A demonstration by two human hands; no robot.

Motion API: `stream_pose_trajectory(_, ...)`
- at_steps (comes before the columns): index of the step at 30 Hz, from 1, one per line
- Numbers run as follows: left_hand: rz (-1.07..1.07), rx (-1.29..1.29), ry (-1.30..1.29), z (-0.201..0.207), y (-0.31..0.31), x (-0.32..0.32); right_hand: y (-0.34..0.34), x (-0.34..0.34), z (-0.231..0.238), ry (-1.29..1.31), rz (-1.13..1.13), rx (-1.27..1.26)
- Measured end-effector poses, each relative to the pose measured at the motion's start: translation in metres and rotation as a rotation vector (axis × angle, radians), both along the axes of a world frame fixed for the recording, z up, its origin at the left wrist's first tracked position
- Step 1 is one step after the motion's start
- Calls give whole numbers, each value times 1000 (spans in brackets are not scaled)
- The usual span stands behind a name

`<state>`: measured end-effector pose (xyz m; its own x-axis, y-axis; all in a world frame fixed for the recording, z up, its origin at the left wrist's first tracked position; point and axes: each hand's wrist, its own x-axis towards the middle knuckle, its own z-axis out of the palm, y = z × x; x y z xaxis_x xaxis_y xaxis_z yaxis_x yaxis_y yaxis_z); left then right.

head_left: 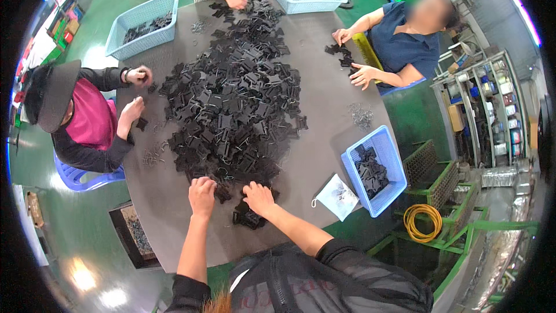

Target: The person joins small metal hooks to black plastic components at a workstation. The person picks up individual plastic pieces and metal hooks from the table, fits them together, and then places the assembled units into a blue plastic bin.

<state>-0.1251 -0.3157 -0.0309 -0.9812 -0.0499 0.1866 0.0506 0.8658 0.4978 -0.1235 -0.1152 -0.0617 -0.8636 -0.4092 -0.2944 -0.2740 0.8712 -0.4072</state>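
A large heap of black plastic parts (237, 93) with thin metal wire pieces among them covers the middle of the table. At the heap's near edge, my left hand (202, 197) is closed, fingertips pinched together; what they hold is too small to make out. A black part lies just beside those fingertips. My right hand (259, 199) has its fingers curled over a black plastic part at the near edge of the heap. Right below it sits a small cluster of black parts (248, 218), close to my side of the table.
Three co-workers handle black parts around the grey table (315, 156). Blue baskets with black parts stand at right (389, 188) and far left (113, 37); another basket (307, 6) is at the back. A white drawstring bag (336, 198) and loose wire pieces (361, 116) lie rightward.
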Motion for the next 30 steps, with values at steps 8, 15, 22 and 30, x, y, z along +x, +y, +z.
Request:
stream_pose_trajectory(8,171,381,10,34,-1,21,-6,18,-32,35,-60,-6)
stream_pose_trajectory(15,17,403,45,43,12,32,21,8,-17,-162,-228,-141)
stream_pose_trajectory(22,-47,124,42,27,4,43,71,27,-4,168,-703,-266)
stream_pose_trajectory(30,-45,349,-55,-7,10,52,62,23,-11,-55,-732,-328)
